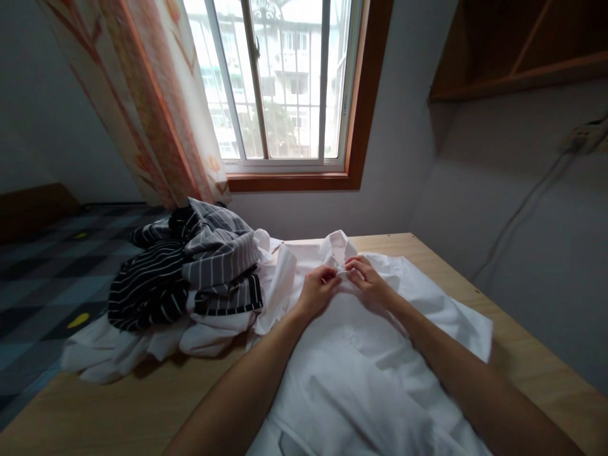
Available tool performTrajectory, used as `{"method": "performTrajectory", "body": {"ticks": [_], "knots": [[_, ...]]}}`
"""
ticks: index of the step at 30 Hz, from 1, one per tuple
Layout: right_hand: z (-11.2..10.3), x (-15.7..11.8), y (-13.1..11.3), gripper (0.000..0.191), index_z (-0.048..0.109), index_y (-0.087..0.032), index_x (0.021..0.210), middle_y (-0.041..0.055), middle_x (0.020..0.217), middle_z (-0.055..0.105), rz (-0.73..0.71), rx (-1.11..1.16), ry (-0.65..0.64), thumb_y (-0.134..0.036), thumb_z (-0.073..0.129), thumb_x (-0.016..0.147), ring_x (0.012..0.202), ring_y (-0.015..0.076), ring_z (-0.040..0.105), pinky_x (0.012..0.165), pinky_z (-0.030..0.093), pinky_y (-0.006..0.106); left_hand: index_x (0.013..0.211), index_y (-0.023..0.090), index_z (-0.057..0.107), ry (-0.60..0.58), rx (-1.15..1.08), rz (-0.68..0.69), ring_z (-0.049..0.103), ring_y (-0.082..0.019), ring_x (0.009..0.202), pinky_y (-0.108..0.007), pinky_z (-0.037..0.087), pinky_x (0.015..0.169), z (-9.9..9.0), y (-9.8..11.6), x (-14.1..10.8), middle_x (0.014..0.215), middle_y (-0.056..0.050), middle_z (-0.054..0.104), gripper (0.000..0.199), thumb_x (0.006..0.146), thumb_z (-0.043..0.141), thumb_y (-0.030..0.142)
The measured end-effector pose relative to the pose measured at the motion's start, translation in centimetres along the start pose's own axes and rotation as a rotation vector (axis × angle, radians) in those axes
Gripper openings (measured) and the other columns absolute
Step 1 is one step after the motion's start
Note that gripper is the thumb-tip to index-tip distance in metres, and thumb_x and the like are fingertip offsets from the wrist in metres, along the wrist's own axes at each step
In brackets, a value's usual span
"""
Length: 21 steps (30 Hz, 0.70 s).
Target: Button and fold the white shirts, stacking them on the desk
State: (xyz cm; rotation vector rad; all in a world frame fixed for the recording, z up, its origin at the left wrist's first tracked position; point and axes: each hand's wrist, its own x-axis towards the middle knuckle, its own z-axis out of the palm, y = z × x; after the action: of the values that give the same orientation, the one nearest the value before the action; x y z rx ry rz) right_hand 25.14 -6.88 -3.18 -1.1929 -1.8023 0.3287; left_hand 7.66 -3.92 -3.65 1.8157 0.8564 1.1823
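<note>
A white collared shirt (361, 342) lies spread over the table, its collar (338, 246) at the far end and its body running toward me. Just below the collar, my left hand (319, 288) pinches the front edge of the fabric. My right hand (368, 278) grips the same front from the other side, fingertips close to the left ones. Any button between the fingers is too small to make out. One sleeve stretches out to the right, and white cloth lies bunched on the left.
Left of the shirt is a heap of black-and-white striped and grey clothes (218, 253) on white cloth. Beyond the wooden table (532, 354) are a window (285, 95), a curtain (156, 95) and a bed with checked cover (42, 272). A shelf (517, 57) hangs upper right, above a cable (517, 215).
</note>
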Motion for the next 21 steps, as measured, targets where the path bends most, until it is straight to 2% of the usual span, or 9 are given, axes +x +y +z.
{"method": "performTrajectory", "body": {"ticks": [3, 5, 7, 10, 21], "knots": [[1.0, -0.9, -0.5, 0.014, 0.058, -0.023, 0.094, 0.0094, 0.110, 0.055, 0.070, -0.160, 0.295, -0.035, 0.055, 0.086, 0.110, 0.0268, 0.049, 0.098, 0.038, 0.045, 0.070, 0.013, 0.065, -0.015, -0.103, -0.050, 0.051, -0.012, 0.061, -0.023, 0.040, 0.059, 0.1, 0.0, 0.2, 0.063, 0.000, 0.061, 0.020, 0.071, 0.069, 0.032], [1.3, -1.4, -1.0, 0.017, 0.058, -0.023, 0.099, 0.0107, 0.113, 0.054, 0.046, -0.258, 0.394, -0.034, 0.057, 0.085, 0.112, 0.0285, 0.048, 0.099, 0.036, 0.047, 0.069, 0.012, 0.064, -0.004, -0.181, -0.081, 0.051, -0.011, 0.060, -0.023, 0.040, 0.059, 0.2, 0.0, 0.3, 0.063, 0.000, 0.061, 0.021, 0.069, 0.070, 0.033], [1.4, -1.9, -1.6, 0.013, 0.060, -0.023, 0.095, 0.0104, 0.111, 0.055, 0.018, -0.315, 0.396, -0.032, 0.056, 0.086, 0.111, 0.0287, 0.049, 0.099, 0.035, 0.047, 0.068, 0.013, 0.064, 0.023, -0.252, -0.107, 0.051, -0.011, 0.060, -0.023, 0.040, 0.058, 0.3, 0.0, 0.4, 0.063, 0.000, 0.061, 0.022, 0.067, 0.072, 0.033], [1.6, -2.1, -2.1, 0.012, 0.065, -0.023, 0.089, 0.0094, 0.107, 0.057, 0.052, -0.327, 0.361, -0.032, 0.057, 0.086, 0.106, 0.0285, 0.051, 0.097, 0.035, 0.047, 0.070, 0.013, 0.063, 0.050, -0.331, -0.141, 0.052, -0.011, 0.059, -0.022, 0.041, 0.058, 0.5, 0.1, 0.4, 0.063, 0.000, 0.061, 0.023, 0.064, 0.074, 0.033], [2.1, -1.7, -1.7, 0.014, 0.070, -0.023, 0.084, 0.0087, 0.100, 0.062, 0.141, -0.081, 0.313, -0.034, 0.063, 0.083, 0.100, 0.0264, 0.055, 0.093, 0.042, 0.045, 0.073, 0.013, 0.065, 0.028, -0.322, -0.118, 0.053, -0.010, 0.060, -0.021, 0.043, 0.057, 0.9, 0.0, 0.1, 0.066, -0.001, 0.063, 0.020, 0.064, 0.075, 0.028]]}}
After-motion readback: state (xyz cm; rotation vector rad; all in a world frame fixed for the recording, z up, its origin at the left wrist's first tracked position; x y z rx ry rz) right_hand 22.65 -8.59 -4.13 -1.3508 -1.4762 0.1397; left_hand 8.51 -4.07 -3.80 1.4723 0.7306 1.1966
